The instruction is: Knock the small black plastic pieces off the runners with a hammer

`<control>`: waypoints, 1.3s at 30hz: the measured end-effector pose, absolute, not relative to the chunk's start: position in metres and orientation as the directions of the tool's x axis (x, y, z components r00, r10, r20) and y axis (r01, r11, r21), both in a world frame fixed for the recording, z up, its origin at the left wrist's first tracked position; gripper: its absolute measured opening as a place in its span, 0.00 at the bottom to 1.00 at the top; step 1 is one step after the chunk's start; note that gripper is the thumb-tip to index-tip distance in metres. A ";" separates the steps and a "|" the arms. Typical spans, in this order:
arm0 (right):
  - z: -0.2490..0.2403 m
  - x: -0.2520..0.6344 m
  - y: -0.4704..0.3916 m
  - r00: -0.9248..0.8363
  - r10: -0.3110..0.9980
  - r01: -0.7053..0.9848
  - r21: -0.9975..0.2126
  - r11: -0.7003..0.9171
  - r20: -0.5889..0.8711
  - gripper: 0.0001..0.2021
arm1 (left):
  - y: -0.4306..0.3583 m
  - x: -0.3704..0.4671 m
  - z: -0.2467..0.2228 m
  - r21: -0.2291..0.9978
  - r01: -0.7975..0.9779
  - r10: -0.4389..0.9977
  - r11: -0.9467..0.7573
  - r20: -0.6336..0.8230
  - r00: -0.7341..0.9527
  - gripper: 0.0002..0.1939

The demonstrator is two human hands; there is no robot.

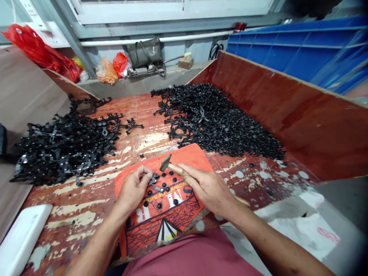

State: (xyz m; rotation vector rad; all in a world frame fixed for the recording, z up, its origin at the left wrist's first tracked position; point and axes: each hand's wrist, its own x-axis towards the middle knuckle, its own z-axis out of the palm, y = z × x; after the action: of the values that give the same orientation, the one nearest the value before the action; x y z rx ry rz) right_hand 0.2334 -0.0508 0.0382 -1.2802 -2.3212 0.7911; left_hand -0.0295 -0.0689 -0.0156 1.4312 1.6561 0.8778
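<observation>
My left hand [135, 186] pinches a small black bracket-like part [155, 183] between thumb and fingertips, low over an orange printed cloth [130, 226]. My right hand [209, 186] is wrapped round the wooden handle of a small hammer [175, 168]. The hammer's greenish metal head points left, just above and to the right of the part in my left hand. Several small round black caps [175, 201] lie scattered on the cloth between and below my hands.
A heap of black linked parts [69, 149] lies left; a larger heap of black pieces [212, 119] lies back right. A reddish-brown board [287, 115] walls the right side, with a blue crate [287, 50] behind. A white slab-like object [28, 234] lies front left.
</observation>
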 end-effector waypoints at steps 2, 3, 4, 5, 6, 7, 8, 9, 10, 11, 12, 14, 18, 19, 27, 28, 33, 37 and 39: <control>0.038 0.233 -0.050 -0.531 0.846 0.645 -0.621 0.445 0.054 0.20 | -0.069 -0.030 -0.017 0.869 0.476 0.991 0.136 -0.109 -0.083 0.13; 0.038 0.233 -0.050 -0.540 0.840 0.647 -0.610 0.458 0.058 0.20 | -0.068 -0.031 -0.017 0.869 0.476 0.990 0.138 -0.113 -0.080 0.13; 0.038 0.232 -0.050 -0.549 0.834 0.650 -0.595 0.472 0.062 0.20 | -0.068 -0.031 -0.017 0.869 0.474 0.990 0.140 -0.117 -0.077 0.13; 0.040 0.232 -0.050 -0.557 0.828 0.654 -0.578 0.488 0.069 0.20 | -0.068 -0.031 -0.017 0.870 0.472 0.990 0.142 -0.121 -0.074 0.13; 0.041 0.232 -0.050 -0.564 0.822 0.656 -0.562 0.504 0.079 0.21 | -0.068 -0.031 -0.017 0.871 0.470 0.990 0.144 -0.124 -0.074 0.13; 0.044 0.232 -0.050 -0.568 0.817 0.657 -0.547 0.520 0.095 0.21 | -0.068 -0.031 -0.016 0.871 0.469 0.989 0.146 -0.125 -0.075 0.13; 0.047 0.232 -0.051 -0.571 0.813 0.652 -0.535 0.537 0.119 0.21 | -0.068 -0.031 -0.016 0.871 0.468 0.989 0.148 -0.127 -0.077 0.13; 0.049 0.231 -0.053 -0.568 0.809 0.645 -0.528 0.553 0.153 0.22 | -0.069 -0.031 -0.016 0.871 0.469 0.989 0.149 -0.127 -0.078 0.14; 0.051 0.231 -0.054 -0.561 0.805 0.634 -0.525 0.568 0.193 0.22 | -0.069 -0.031 -0.016 0.870 0.469 0.989 0.148 -0.127 -0.076 0.14; 0.052 0.230 -0.055 -0.551 0.802 0.625 -0.523 0.579 0.230 0.22 | -0.069 -0.031 -0.016 0.871 0.469 0.989 0.145 -0.124 -0.074 0.14; 0.052 0.228 -0.056 -0.548 0.799 0.622 -0.518 0.587 0.248 0.23 | -0.069 -0.031 -0.016 0.872 0.469 0.990 0.139 -0.118 -0.075 0.14; 0.047 0.223 -0.056 -0.573 0.792 0.644 -0.482 0.595 0.212 0.23 | -0.069 -0.031 -0.015 0.867 0.483 0.992 0.126 -0.102 -0.074 0.13; 0.036 0.215 -0.052 -0.628 0.772 0.681 -0.415 0.603 0.092 0.22 | -0.071 -0.029 -0.011 0.808 0.580 0.994 0.105 -0.078 -0.071 0.12; 0.036 0.215 -0.052 -0.610 0.782 0.673 -0.438 0.596 0.127 0.23 | -0.071 -0.029 -0.011 0.792 0.602 0.995 0.100 -0.072 -0.070 0.12; 0.027 0.212 -0.055 -0.636 0.769 0.675 -0.436 0.595 0.067 0.22 | -0.070 -0.028 -0.006 0.722 0.686 0.996 0.094 -0.064 -0.069 0.11; 0.025 0.211 -0.055 -0.617 0.783 0.682 -0.445 0.581 0.077 0.23 | -0.071 -0.029 -0.006 0.715 0.693 0.996 0.092 -0.055 -0.075 0.11; 0.029 0.208 -0.051 -0.584 0.811 0.712 -0.465 0.526 0.023 0.23 | -0.071 -0.029 -0.013 0.747 0.658 0.995 0.095 -0.076 -0.058 0.11; 0.041 0.217 -0.045 -0.534 0.839 0.646 -0.594 0.480 0.098 0.23 | -0.065 -0.039 -0.001 0.822 0.544 0.984 0.170 -0.170 -0.050 0.17; 0.045 0.230 -0.043 -0.489 0.863 0.635 -0.625 0.455 0.131 0.23 | -0.061 -0.055 0.023 0.831 0.543 0.992 0.122 -0.108 -0.057 0.20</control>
State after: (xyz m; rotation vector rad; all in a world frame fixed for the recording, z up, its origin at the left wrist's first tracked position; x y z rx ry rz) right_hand 0.2297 -0.0433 0.0454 -1.2559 -2.2759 0.7106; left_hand -0.0554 -0.0611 0.0226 1.5067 1.6922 0.8043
